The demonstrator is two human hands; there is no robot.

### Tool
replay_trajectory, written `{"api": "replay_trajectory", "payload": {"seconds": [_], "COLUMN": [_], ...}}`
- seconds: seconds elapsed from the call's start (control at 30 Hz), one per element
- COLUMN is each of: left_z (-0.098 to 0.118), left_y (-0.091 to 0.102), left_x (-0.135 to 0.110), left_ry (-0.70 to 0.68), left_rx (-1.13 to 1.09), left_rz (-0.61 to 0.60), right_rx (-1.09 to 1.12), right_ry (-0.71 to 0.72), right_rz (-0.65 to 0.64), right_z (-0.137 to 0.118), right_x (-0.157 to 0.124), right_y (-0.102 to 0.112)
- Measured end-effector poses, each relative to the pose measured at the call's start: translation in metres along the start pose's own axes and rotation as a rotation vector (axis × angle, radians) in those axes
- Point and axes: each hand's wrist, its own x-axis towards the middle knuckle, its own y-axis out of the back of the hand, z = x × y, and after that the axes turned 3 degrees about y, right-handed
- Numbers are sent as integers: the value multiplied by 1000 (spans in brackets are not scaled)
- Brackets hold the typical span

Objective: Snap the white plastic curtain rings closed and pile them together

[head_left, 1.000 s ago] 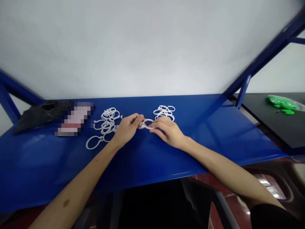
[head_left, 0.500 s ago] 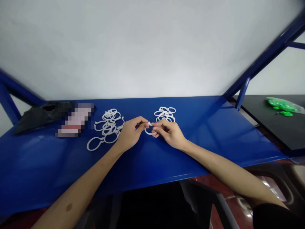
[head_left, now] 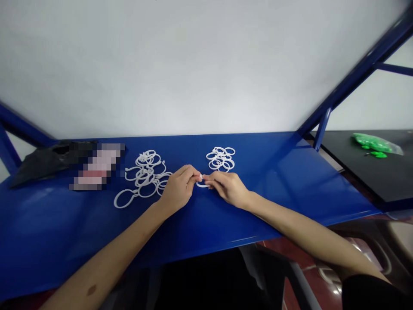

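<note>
At mid-frame, just above the blue counter (head_left: 290, 185), our left hand (head_left: 178, 189) and right hand (head_left: 228, 189) pinch one white ring (head_left: 202, 185), fingers closed narrowly on its ends. We judge it could spring loose into the tangled rings (head_left: 146, 176) at centre-left if either pinch slackens.
</note>
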Motion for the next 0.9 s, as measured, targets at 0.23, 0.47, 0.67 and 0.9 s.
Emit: {"api": "replay_trajectory", "payload": {"seconds": [0.23,0.47,0.67,0.9], "left_z": [-11,-55,-79,-80], "left_y": [12,45,61,58], "left_x": [13,21,18,17], "left_ry": [2,103,250,236], "left_rx": [106,402,425,394], "left_rz": [-109,-92,-104,-145], "right_rx": [-143,-433,-512,-485], "right_ry": [-52,-473,-679,-718], "right_rz": [66,181,84,62], "right_z": [8,51,69,64], "right_x": [14,19,14,15], "right_y": [9,58,68,67]}}
